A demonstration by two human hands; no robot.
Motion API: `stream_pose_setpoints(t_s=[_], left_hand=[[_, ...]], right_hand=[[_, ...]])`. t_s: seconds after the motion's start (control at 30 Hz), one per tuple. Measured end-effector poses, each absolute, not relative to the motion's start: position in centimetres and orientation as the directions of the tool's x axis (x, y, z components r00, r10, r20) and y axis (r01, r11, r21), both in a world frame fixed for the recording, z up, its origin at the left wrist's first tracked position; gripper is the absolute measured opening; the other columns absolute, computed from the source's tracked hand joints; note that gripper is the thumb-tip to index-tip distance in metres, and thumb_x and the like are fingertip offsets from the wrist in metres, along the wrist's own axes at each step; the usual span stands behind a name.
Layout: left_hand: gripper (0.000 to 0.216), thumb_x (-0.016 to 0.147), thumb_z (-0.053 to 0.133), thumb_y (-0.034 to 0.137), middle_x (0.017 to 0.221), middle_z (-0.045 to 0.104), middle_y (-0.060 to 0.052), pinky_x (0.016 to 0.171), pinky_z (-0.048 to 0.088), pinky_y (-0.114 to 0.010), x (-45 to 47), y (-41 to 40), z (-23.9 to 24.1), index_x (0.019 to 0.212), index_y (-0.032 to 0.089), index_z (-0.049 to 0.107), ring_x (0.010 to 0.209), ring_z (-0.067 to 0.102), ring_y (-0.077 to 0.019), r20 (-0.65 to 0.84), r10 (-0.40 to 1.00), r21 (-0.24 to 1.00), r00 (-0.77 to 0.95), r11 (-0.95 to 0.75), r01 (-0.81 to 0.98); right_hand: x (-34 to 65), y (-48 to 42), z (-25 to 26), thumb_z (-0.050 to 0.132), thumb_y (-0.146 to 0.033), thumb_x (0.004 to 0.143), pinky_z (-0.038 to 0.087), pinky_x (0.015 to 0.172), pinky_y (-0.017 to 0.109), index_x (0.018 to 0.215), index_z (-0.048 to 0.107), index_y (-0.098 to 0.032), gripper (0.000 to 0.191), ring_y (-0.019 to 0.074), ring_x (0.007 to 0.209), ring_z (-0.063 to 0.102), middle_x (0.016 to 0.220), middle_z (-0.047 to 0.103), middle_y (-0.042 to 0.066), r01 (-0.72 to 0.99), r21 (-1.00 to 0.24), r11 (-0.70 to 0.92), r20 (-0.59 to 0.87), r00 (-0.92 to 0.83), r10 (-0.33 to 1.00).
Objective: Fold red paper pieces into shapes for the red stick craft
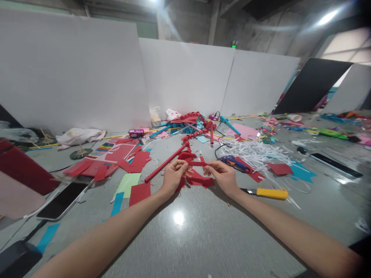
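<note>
Between my two hands a narrow red paper strip (pixel 197 164) is stretched level above the table. My left hand (pixel 174 173) pinches its left end, and my right hand (pixel 223 174) pinches the right end. Red paper scraps (pixel 199 180) lie just below and behind the strip. A rolled red paper stick (pixel 165 163) slants past my left hand, its top near a red paper chain (pixel 197 133). Right of my right hand lies a knife with a yellow handle (pixel 272 193). Behind that hand is a blue glue gun (pixel 234 163).
Shredded white paper (pixel 257 152) is heaped at the right, near a phone (pixel 336 165). Another phone (pixel 65 199) and a red sheet (pixel 107 156) are at the left. White panels (pixel 188 77) stand along the back.
</note>
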State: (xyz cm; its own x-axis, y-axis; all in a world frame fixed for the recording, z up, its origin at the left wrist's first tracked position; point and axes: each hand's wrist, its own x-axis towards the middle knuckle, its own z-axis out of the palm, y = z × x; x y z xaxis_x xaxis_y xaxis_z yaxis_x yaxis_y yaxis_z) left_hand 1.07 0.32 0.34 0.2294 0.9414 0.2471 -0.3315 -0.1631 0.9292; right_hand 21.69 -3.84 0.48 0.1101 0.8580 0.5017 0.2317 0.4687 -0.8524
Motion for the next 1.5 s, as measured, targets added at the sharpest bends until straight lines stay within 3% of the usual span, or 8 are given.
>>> stream_pose_setpoints(t_s=[0.3, 0.63, 0.83, 0.97, 1.13, 1.3, 1.4, 1.5], left_hand=[[0.036, 0.087, 0.071, 0.050, 0.086, 0.078, -0.010, 0.064, 0.063, -0.034, 1.0, 0.2, 0.4, 0.092, 0.017, 0.056, 0.062, 0.074, -0.0199, 0.266, 0.934, 0.926, 0.237, -0.179, -0.331], [0.035, 0.087, 0.072, 0.048, 0.084, 0.078, -0.008, 0.061, 0.062, -0.031, 1.0, 0.2, 0.4, 0.098, 0.019, 0.054, 0.079, 0.078, -0.0245, 0.276, 0.923, 0.914, 0.269, -0.165, -0.372], [0.036, 0.084, 0.074, 0.049, 0.083, 0.078, -0.008, 0.060, 0.062, -0.033, 1.0, 0.2, 0.4, 0.094, 0.018, 0.057, 0.071, 0.076, -0.0236, 0.271, 0.929, 0.921, 0.252, -0.174, -0.349], [0.035, 0.084, 0.074, 0.049, 0.076, 0.076, -0.006, 0.060, 0.062, -0.032, 1.0, 0.2, 0.5, 0.090, 0.017, 0.060, 0.069, 0.076, -0.0227, 0.284, 0.931, 0.919, 0.231, -0.196, -0.342], [0.030, 0.085, 0.075, 0.042, 0.080, 0.076, -0.007, 0.059, 0.060, -0.028, 1.0, 0.2, 0.6, 0.087, 0.014, 0.065, 0.062, 0.072, -0.0169, 0.291, 0.931, 0.923, 0.221, -0.212, -0.321], [0.033, 0.082, 0.076, 0.044, 0.082, 0.076, -0.010, 0.045, 0.057, -0.027, 0.8, 0.1, 0.5, 0.090, 0.012, 0.070, 0.056, 0.070, -0.0173, 0.266, 0.943, 0.937, 0.198, -0.204, -0.285], [0.033, 0.082, 0.076, 0.043, 0.080, 0.076, -0.010, 0.041, 0.055, -0.026, 0.8, 0.1, 0.4, 0.090, 0.012, 0.071, 0.055, 0.069, -0.0177, 0.259, 0.951, 0.941, 0.171, -0.208, -0.268], [0.029, 0.083, 0.075, 0.040, 0.079, 0.075, -0.009, 0.048, 0.057, -0.025, 0.8, 0.1, 0.3, 0.088, 0.012, 0.072, 0.057, 0.070, -0.0163, 0.276, 0.956, 0.938, 0.105, -0.244, -0.246]], right_hand=[[21.3, -4.1, 1.0, 0.072, -0.040, 0.090, 0.062, 0.064, 0.036, 0.102, 0.071, -0.021, 0.023, 0.0213, 0.068, 0.074, 0.085, 0.079, 0.007, 0.231, -0.808, 0.542, 0.582, 0.166, 0.796], [21.5, -4.2, 1.1, 0.070, -0.033, 0.093, 0.060, 0.059, 0.034, 0.100, 0.073, -0.022, 0.014, 0.0198, 0.060, 0.071, 0.083, 0.079, 0.006, 0.299, -0.762, 0.574, 0.634, 0.167, 0.755], [21.4, -4.3, 1.3, 0.069, -0.034, 0.094, 0.059, 0.060, 0.033, 0.099, 0.071, -0.021, 0.015, 0.0188, 0.062, 0.070, 0.084, 0.079, 0.006, 0.309, -0.763, 0.568, 0.629, 0.146, 0.764], [21.4, -4.4, 1.3, 0.068, -0.036, 0.094, 0.058, 0.064, 0.031, 0.098, 0.070, -0.021, 0.016, 0.0205, 0.073, 0.073, 0.086, 0.077, 0.007, 0.311, -0.779, 0.545, 0.597, 0.100, 0.796], [21.6, -4.2, 1.2, 0.068, -0.037, 0.094, 0.056, 0.066, 0.030, 0.096, 0.070, -0.020, 0.017, 0.0195, 0.074, 0.072, 0.084, 0.076, 0.006, 0.291, -0.805, 0.517, 0.561, 0.089, 0.823], [21.7, -4.0, 1.0, 0.067, -0.038, 0.095, 0.055, 0.066, 0.029, 0.094, 0.069, -0.020, 0.018, 0.0187, 0.070, 0.070, 0.082, 0.075, 0.005, 0.304, -0.810, 0.501, 0.546, 0.080, 0.834], [21.9, -3.7, 0.9, 0.064, -0.040, 0.096, 0.054, 0.068, 0.030, 0.094, 0.068, -0.020, 0.020, 0.0196, 0.072, 0.069, 0.082, 0.074, 0.005, 0.366, -0.796, 0.482, 0.540, 0.072, 0.839], [22.3, -3.3, 0.7, 0.059, -0.039, 0.099, 0.051, 0.069, 0.030, 0.095, 0.067, -0.020, 0.021, 0.0191, 0.071, 0.066, 0.082, 0.071, 0.004, 0.542, -0.716, 0.440, 0.574, 0.098, 0.813]])
